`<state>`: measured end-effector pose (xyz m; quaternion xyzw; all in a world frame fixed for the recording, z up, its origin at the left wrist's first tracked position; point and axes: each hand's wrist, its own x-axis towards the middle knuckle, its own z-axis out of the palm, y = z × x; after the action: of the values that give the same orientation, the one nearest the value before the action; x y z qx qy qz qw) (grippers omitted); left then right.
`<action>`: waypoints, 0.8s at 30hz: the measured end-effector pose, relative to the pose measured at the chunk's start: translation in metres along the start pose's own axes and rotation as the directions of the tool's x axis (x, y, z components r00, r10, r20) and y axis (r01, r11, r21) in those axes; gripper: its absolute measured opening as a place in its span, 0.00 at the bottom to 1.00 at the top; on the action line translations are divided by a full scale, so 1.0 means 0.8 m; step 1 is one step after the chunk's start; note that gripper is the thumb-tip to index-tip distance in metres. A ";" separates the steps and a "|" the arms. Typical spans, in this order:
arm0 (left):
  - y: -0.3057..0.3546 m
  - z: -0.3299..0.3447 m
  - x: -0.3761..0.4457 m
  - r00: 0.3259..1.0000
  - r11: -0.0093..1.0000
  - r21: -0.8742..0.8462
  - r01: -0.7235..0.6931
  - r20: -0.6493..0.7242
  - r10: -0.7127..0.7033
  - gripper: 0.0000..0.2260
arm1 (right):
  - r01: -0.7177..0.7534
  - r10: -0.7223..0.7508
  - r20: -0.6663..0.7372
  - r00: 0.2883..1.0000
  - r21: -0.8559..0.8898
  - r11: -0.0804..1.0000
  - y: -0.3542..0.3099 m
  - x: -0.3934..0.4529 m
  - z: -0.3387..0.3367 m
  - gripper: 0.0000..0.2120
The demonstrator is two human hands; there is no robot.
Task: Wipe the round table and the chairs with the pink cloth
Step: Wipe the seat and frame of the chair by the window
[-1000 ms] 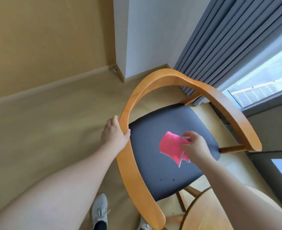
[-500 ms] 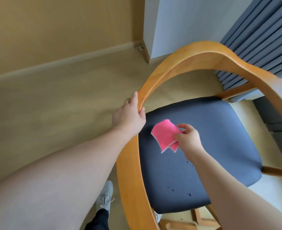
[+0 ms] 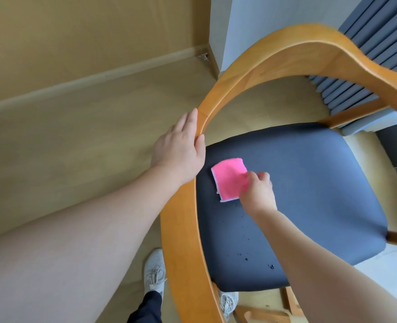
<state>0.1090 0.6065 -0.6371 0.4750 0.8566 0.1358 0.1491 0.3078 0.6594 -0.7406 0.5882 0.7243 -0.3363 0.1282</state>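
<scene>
Room corner, wood floor [image 3: 81, 141], grey curtain [image 3: 365, 54] behind the chair [image 3: 286, 57]. Chair seat [image 3: 309, 183] is the wipe in progress: dark specks near its front edge not yet cleared. Round table not in view, status unknown. Left hand [image 3: 179, 155] grips the chair's armrest rail. Right hand [image 3: 258, 194] pinches the pink cloth [image 3: 229, 178], pressed flat on the seat beside that rail.

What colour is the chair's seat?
The seat is dark blue-grey, with a few small dark specks near its front. The head view shows it best.
</scene>
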 end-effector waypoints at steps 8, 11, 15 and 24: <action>-0.004 -0.001 -0.007 0.998 0.994 -0.088 -0.062 -0.010 0.061 0.24 | 0.470 -0.417 0.237 0.878 -0.601 0.647 0.028 0.024 0.044 0.33; -0.002 -0.001 -0.007 0.999 0.992 -0.123 -0.039 -0.022 0.036 0.25 | 0.441 -0.425 0.179 0.887 -0.600 0.668 0.020 0.041 0.054 0.33; -0.008 -0.005 -0.006 1.000 0.992 -0.120 -0.024 -0.020 0.021 0.25 | 0.453 -0.459 0.152 0.875 -0.587 0.671 -0.027 0.064 0.067 0.33; -0.010 -0.004 -0.006 1.000 0.995 -0.097 -0.020 -0.013 0.019 0.26 | 0.547 -0.576 0.157 0.802 -0.578 0.606 -0.092 0.102 0.076 0.29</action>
<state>0.1041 0.5979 -0.6366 0.4747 0.8451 0.1817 0.1655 0.2036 0.6771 -0.8087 0.2670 0.9418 -0.1004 0.1781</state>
